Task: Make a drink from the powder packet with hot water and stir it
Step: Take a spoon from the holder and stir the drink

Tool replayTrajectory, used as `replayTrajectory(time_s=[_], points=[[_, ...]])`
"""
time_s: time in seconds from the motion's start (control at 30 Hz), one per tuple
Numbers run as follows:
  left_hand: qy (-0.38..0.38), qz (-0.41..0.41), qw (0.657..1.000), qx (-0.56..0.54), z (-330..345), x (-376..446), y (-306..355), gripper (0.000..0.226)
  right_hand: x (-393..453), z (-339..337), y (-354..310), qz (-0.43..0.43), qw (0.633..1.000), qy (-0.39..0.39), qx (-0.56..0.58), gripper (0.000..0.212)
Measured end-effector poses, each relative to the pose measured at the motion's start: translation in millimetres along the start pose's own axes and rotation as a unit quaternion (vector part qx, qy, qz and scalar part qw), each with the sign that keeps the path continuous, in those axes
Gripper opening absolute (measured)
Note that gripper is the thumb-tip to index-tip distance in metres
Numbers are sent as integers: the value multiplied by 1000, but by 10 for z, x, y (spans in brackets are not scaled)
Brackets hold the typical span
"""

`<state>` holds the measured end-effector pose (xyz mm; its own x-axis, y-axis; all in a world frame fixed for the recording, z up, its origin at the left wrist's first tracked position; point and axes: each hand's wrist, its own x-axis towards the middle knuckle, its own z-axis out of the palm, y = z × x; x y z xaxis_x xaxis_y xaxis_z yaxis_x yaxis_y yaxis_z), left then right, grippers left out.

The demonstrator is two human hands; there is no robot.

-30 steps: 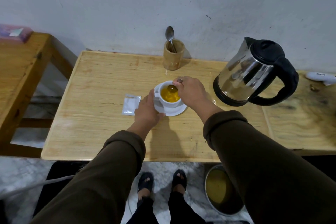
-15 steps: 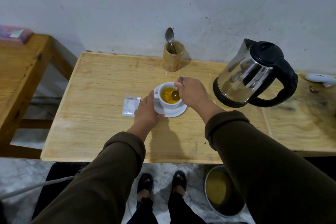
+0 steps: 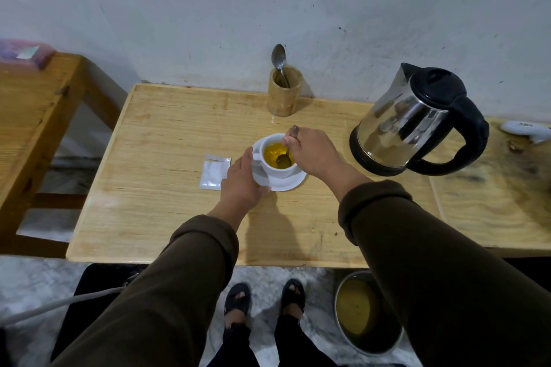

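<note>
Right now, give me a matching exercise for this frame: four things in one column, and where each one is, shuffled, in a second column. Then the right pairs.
Things:
1. stirring spoon
2. spare spoon
3. packet
4. kettle

Places:
A. flat on the table, left of the saucer
B. bowl dipped in the yellow drink
C. standing in the wooden holder by the wall
D. on the table, right of the cup

Pairs: 1-B, 2-C, 3-A, 4-D
</note>
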<state>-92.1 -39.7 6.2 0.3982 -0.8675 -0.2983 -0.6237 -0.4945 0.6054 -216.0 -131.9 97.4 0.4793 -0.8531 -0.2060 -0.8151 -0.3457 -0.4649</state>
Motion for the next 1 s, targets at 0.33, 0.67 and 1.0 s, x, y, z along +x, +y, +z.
replayTrajectory(time_s=[0.33,0.67,1.0], points=[[-9,-4,1000,6,2,-8,2,99,-26,40,-15,-16,1000,6,-11,31],[-7,-7,1000,3,-7,-11,6,100,-22,-34,-7,-12,999,4,-40,30],[-8,-9,1000,5,-13,-29,24,99,-38,58,-54,-1,1000,-7,13,33]])
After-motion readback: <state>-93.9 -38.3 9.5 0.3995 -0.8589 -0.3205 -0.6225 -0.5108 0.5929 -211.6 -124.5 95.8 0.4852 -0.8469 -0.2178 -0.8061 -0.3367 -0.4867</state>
